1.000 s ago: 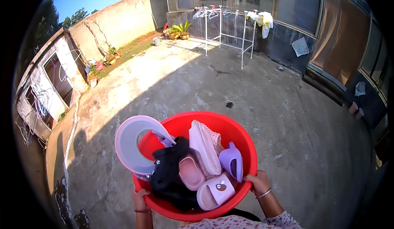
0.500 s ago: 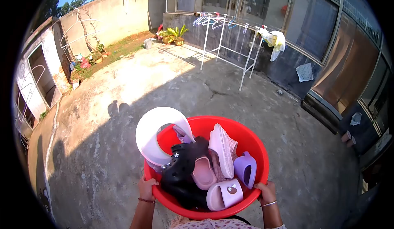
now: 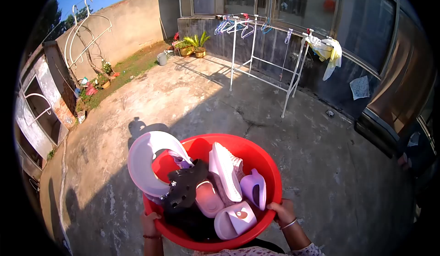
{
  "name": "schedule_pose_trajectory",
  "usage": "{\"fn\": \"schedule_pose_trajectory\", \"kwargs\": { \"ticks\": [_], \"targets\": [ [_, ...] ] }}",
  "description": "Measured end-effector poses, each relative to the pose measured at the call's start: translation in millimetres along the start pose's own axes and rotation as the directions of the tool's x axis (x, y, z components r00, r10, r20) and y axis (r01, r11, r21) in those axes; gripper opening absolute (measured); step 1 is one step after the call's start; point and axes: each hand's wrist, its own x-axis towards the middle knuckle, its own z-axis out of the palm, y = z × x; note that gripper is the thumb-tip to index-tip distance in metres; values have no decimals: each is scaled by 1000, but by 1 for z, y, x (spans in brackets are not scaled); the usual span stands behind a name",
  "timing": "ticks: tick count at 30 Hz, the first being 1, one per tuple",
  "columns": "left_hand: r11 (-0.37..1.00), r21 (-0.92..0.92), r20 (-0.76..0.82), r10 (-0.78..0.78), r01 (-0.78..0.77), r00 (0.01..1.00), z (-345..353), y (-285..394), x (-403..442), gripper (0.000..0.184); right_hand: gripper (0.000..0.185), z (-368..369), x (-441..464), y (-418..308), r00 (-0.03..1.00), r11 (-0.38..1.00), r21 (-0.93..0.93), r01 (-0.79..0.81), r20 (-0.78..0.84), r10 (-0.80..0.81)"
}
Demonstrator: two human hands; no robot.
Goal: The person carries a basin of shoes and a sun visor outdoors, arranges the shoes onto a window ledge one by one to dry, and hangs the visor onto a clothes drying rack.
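Observation:
A red plastic basin (image 3: 270,164) is carried in front of me, gripped at its rim on both sides. My left hand (image 3: 150,225) is closed on its left edge, the thumb over the rim. On the right edge my right hand (image 3: 283,211) is closed the same way. Inside lie a black clog (image 3: 184,187), a pink slipper (image 3: 209,200), a pale pink slide (image 3: 235,220), a purple slipper (image 3: 253,188) and a pink sneaker (image 3: 224,171), sole partly outward. A white ring-shaped visor (image 3: 143,164) leans over the left rim.
A white drying rack (image 3: 251,68) with hangers and a yellow-white cloth (image 3: 327,54) stands ahead by the house wall. White hangers (image 3: 85,38) hang at left. Potted plants (image 3: 199,45) and a grey bucket (image 3: 162,58) stand at the back. A step (image 3: 373,132) lies right.
The basin and both hands have shifted left and slightly down in view. The drying rack appears larger and further right, and the hangers at left look nearer.

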Motion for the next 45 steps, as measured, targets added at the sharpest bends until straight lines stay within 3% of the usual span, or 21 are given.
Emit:
{"fn": "schedule_pose_trajectory", "kwargs": {
  "ticks": [4, 8, 11, 14, 18, 21, 23, 25, 26, 27, 31, 35, 36, 39, 45],
  "targets": [
    [996, 82, 13, -20, 19, 1000, 26, 4, 129, 40, 21, 54, 100, -35, 1000, 1000, 6, 24, 12, -24],
    [996, -70, 101, -46, 53, 994, 105, 15, 261, 41, 20, 95, 208, -69, 988, 993, 118, 32, -152, -14],
    [993, -29, 90, -111, 114, 990, 142, 13, 344, 43, 25, 114, 264, -110, 986, 998, 68, -20, -162, 31],
    [993, -46, 142, -105, 113, 984, 182, 16, 425, 43, 24, 143, 332, -145, 983, 998, 60, 26, -181, -15],
    [995, -16, 155, -100, 103, 983, 247, 25, 542, 39, 22, 182, 475, -193, 982, 997, 58, 54, -186, -43],
    [999, 28, -3, -24, 24, 1000, 273, 33, 615, 33, 20, 230, 566, -231, 995, 994, 91, 55, -89, -47],
    [1000, 10, -88, -26, 27, 996, 277, 41, 662, 34, 20, 270, 620, -260, 994, 968, 231, 98, -60, -86],
    [996, -89, -45, -36, 32, 998, 292, 63, 698, 37, 20, 293, 678, -288, 997, 994, 103, 47, 64, -54],
    [996, -86, -83, -6, -1, 996, 303, 71, 718, 33, 19, 322, 703, -303, 993, 978, 180, 104, 34, -112],
    [996, -82, -122, 30, -40, 992, 319, 86, 735, 29, 17, 333, 729, -325, 993, 999, 1, 52, 105, -51],
    [998, -11, -228, 63, -68, 972, 331, 98, 841, 31, 16, 414, 837, -363, 977, 999, 1, 51, 207, -50],
    [996, -59, -128, 55, -63, 990, 367, 112, 980, 38, 16, 465, 939, -392, 995, 1000, 18, 21, 101, -23],
    [993, -67, -171, 81, -93, 982, 391, 120, 1013, 26, 17, 476, 968, -406, 995, 999, 31, 43, 87, -46],
    [997, -75, -68, 6, -11, 998, 434, 136, 1106, 25, 25, 511, 1014, -447, 999, 994, 108, 19, 38, -23],
    [997, -59, 23, -54, 56, 998, 519, 150, 1276, 30, 28, 570, 1147, -505, 986, 974, 174, 146, -101, -129]
  ]
}}
